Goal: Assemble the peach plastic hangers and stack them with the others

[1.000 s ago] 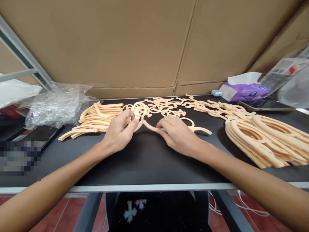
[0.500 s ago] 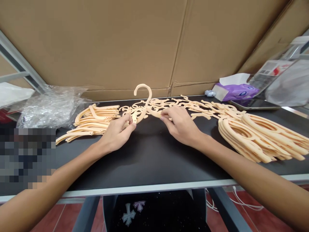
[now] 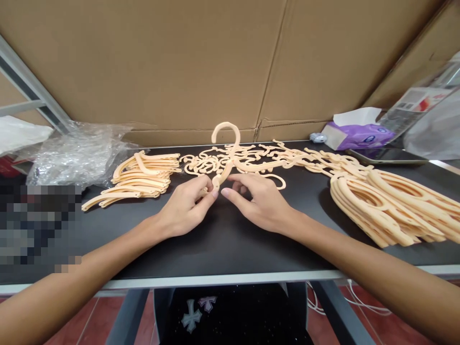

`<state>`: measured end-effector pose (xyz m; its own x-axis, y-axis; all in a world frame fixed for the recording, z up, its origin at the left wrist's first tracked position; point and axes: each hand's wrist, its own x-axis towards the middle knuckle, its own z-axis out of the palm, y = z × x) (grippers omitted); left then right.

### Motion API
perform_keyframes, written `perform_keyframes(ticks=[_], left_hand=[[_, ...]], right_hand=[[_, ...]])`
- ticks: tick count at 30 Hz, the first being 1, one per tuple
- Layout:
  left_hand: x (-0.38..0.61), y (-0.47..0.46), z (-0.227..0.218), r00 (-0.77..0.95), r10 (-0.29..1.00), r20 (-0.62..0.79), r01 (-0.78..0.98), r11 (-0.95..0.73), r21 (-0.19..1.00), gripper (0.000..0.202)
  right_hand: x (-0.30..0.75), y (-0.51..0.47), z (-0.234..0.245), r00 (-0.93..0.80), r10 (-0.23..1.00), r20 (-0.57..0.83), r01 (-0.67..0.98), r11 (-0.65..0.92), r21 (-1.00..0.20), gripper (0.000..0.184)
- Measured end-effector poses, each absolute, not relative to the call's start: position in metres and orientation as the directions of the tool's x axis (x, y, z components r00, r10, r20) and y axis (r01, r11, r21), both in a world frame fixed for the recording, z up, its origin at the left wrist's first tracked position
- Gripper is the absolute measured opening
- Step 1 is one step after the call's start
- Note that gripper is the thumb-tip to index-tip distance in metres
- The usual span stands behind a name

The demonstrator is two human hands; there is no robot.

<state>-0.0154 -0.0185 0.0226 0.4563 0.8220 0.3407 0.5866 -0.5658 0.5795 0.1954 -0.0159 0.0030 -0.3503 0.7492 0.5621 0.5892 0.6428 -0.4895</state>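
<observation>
Two bare forearms [image 3: 118, 254], my own, extend from the lower corners over a black table [image 3: 223, 249] with a pale front edge; nearest, below that edge, is black cloth [image 3: 230, 316] bearing two cross-shaped patches [image 3: 192, 316]. Above the middle of the table, the thumb and fingers of my left hand [image 3: 189, 203] pinch the lower end of one arm of a cream hanger [image 3: 227, 169], whose hook stands upward and whose other arm extends to the right. My right hand [image 3: 260, 201] lies just beside it, fingers curled, with a narrow gap between thumb and forefinger; I cannot tell whether a fingertip touches the hanger. To the left lies a stack of curved cream strips [image 3: 151, 182]; to the right, a larger pile of cream pieces with oval openings [image 3: 386, 220]. Behind the hanger, slender hooked pieces [image 3: 205, 165] spread in a loose tangle. Farther back are clear plastic wrapping [image 3: 75, 158] at left and, at right, a purple tissue packet [image 3: 362, 136]. Brown cardboard [image 3: 179, 72] forms the background.
</observation>
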Motion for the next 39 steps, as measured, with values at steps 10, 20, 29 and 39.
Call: perform_keyframes(ticks=[10, 20, 29, 39], left_hand=[[-0.013, -0.024, 0.022, 0.563, 0.753, 0.342, 0.484, -0.635, 0.601, 0.019], [-0.015, -0.021, 0.024, 0.535, 0.698, 0.476, 0.491, -0.715, 0.498, 0.018], [-0.027, -0.004, 0.024, 0.378, 0.834, 0.403, 0.67, -0.546, 0.503, 0.015], [-0.03, -0.001, 0.024, 0.495, 0.741, 0.453, 0.714, -0.644, 0.273, 0.031]], right_hand=[[0.191, -0.016, 0.008, -0.346, 0.892, 0.291, 0.214, 0.377, -0.901, 0.035], [0.192, -0.013, 0.008, -0.36, 0.895, 0.263, 0.132, 0.328, -0.936, 0.027], [0.193, -0.006, 0.008, -0.239, 0.96, 0.149, 0.068, 0.17, -0.983, 0.015], [0.2, 0.008, 0.007, -0.084, 0.99, 0.114, -0.013, 0.113, -0.994, 0.015]])
